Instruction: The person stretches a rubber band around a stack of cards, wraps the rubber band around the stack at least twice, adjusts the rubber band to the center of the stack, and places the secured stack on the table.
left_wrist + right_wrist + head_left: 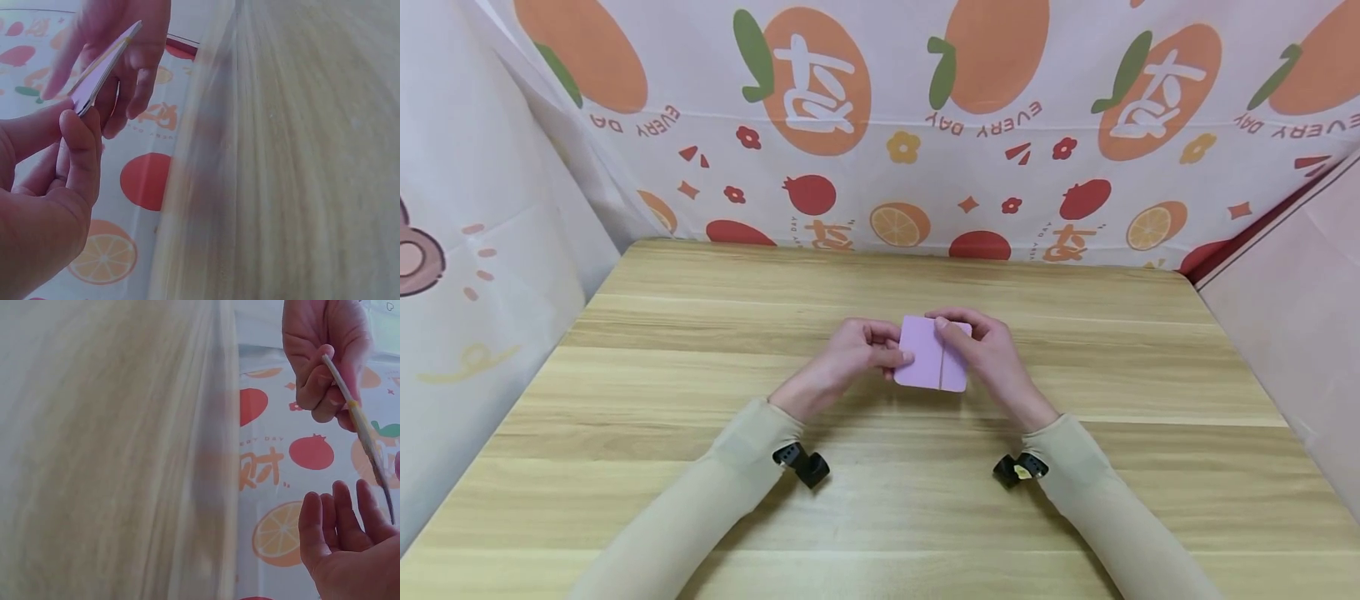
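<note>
A thin lilac square pad (pixel 919 354) with rounded corners is held up over the table by my left hand (pixel 865 346), whose thumb and fingers pinch its left edge. Down its face, right of the middle, runs a narrow tan elastic band (pixel 942 367). Around the upper right corner is my right hand (pixel 983 337), thumb in front by the band's top end and fingers behind. Seen in the right wrist view, the right hand's fingers (pixel 340 515) are fairly straight, and a small gap shows beside the pad (pixel 369 440), which is edge-on there.
The wood-grain table (pixel 700 500) spreads out below both hands. Behind its far edge hangs a white fruit-print cloth (pixel 925 158). A pale cloth (pixel 497 192) hangs on the left, and a light panel (pixel 1300 317) borders the right. Both sleeved wrists carry small black cameras (pixel 811 468).
</note>
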Motion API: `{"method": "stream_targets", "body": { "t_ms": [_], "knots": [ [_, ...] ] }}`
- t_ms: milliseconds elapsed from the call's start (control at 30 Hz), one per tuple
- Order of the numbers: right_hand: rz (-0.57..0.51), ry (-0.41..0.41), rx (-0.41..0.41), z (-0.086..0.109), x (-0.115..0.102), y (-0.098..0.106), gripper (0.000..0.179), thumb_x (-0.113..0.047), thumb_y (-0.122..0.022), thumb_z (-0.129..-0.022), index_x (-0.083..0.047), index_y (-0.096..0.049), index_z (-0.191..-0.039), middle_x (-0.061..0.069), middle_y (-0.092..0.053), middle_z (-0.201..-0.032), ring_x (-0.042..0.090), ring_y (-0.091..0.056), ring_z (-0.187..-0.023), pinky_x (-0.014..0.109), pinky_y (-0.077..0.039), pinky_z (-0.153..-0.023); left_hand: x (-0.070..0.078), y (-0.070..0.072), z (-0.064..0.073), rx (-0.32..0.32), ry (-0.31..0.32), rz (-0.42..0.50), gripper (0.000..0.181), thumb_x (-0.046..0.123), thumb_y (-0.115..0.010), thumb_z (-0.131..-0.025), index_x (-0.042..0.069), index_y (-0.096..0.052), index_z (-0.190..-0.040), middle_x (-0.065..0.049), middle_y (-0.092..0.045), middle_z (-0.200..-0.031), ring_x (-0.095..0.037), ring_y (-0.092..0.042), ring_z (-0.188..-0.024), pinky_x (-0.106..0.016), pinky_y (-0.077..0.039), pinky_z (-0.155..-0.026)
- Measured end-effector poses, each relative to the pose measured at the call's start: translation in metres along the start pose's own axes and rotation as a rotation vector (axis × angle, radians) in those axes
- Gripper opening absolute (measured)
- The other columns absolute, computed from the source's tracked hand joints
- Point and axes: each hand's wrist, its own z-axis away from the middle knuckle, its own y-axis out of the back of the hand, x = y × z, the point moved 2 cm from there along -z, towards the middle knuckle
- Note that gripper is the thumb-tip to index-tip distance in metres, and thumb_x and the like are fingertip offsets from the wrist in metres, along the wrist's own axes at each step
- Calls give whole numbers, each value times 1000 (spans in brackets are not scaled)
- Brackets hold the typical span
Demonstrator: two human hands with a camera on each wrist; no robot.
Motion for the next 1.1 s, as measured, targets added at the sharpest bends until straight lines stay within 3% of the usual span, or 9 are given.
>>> {"method": "stream_targets", "body": {
  "t_ms": [333,533,633,833,1100],
  "knots": [
    [-52,-24,-10,-2,-1,-2,39,-20,-69,-93,-1,-61,-126,13,-63,-116,21,-57,-103,27,-50,-83,2,11,-4,93,-22,59,15,-4,-70,-84,-9,-67,-98,-4,-65,-74,-12,-55,-61,-24,-48,-60],
    [-16,-51,-25,-4,2,-3,38,-20,-69,-92,1,-63,-123,12,-64,-115,19,-57,-102,27,-50,-83,4,17,-6,147,12,73,22,-4,-70,-85,-10,-65,-106,-5,-66,-80,-13,-58,-66,-26,-50,-64],
    [18,-57,-49,-4,3,-3,33,-23,-69,-93,1,-66,-116,9,-65,-107,18,-57,-96,34,-49,-86,5,20,-6,159,6,84,22,-2,-69,-86,-10,-64,-107,-6,-65,-82,-13,-58,-68,-26,-49,-64],
    [56,-87,-87,-3,6,-4,32,-28,-69,-93,1,-69,-108,9,-65,-96,33,-57,-96,50,-47,-91,11,29,-4,180,7,89,19,0,-70,-88,-7,-65,-104,-7,-62,-80,-14,-56,-68,-29,-49,-67],
    [112,-80,-119,-1,7,-7,29,-22,-71,-90,0,-71,-109,6,-71,-100,18,-60,-95,35,-48,-89,14,32,-2,185,-22,68,16,-1,-69,-88,-7,-65,-102,-6,-62,-79,-14,-56,-67,-33,-49,-69]
  ]
}}
